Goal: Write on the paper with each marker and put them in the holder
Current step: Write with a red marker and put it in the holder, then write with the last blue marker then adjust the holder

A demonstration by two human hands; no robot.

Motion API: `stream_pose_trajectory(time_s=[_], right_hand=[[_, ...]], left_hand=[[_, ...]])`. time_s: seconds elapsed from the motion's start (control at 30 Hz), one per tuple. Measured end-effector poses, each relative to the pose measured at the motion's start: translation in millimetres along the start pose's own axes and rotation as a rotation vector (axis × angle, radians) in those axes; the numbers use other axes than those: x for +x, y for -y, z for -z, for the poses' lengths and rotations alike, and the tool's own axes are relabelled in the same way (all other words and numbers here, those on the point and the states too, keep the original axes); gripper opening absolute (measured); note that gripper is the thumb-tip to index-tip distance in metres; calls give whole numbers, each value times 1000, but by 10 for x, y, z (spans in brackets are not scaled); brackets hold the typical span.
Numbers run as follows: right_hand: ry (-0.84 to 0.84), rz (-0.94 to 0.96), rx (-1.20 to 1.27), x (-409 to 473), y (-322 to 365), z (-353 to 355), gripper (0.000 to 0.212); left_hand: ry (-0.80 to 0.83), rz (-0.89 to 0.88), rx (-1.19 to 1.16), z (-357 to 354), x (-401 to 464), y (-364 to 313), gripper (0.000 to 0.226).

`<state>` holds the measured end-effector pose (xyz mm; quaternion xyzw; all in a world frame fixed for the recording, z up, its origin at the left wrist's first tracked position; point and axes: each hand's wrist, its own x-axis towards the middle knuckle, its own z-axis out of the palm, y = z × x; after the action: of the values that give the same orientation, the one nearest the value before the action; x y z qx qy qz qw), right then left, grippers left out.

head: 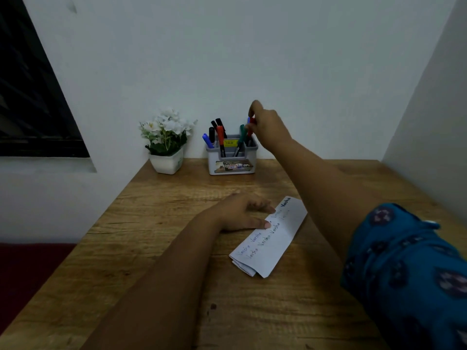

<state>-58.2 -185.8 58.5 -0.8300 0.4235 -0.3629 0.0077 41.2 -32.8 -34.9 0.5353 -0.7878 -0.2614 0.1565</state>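
Observation:
A grey and white holder (231,162) stands at the back of the wooden table (164,248), against the wall. Several markers stick up from it: black, blue, a red-capped one (221,141) and a green one (241,138). My right hand (267,126) reaches over the holder's right compartment, its fingertips pinched on a red marker (251,128) that stands in that compartment beside a blue one. A folded white paper (271,238) with handwritten words lies in the middle of the table. My left hand (242,212) rests flat on the paper's left edge, fingers spread.
A white pot of white artificial flowers (166,140) stands left of the holder. A dark window (27,92) fills the left wall. A white wall (429,109) closes off the right side. The table's left edge drops to a red floor (22,269).

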Motion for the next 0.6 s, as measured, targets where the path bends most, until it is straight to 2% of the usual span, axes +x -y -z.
stream_pose_trajectory(time_s=[0.1,0.23,0.3,0.37,0.43,0.53,0.6], right_hand=[[63,-38,9,29,-23,-86,26],[185,-69,-7,-61,-71,0,62],[173,-61,11,-195,-92,176,68],[128,-108,63,-374,-153,422,59],[170,-203,45,-635,-297,733,41],[460,-382,-245,-1102,-583,1209,25],[647,-537,-468,-1436,-756,1421,27]], left_hand=[[9,3,49,8,4,-18,48],[-3,-2,70,2,-14,-12,47],[-14,-1,63,-4,-26,-25,45],[-24,-5,66,-11,-42,-42,43],[-32,-15,61,-21,-58,-71,41],[-63,-35,123,-54,-56,-139,37],[-85,-52,185,-113,-47,-211,33]])
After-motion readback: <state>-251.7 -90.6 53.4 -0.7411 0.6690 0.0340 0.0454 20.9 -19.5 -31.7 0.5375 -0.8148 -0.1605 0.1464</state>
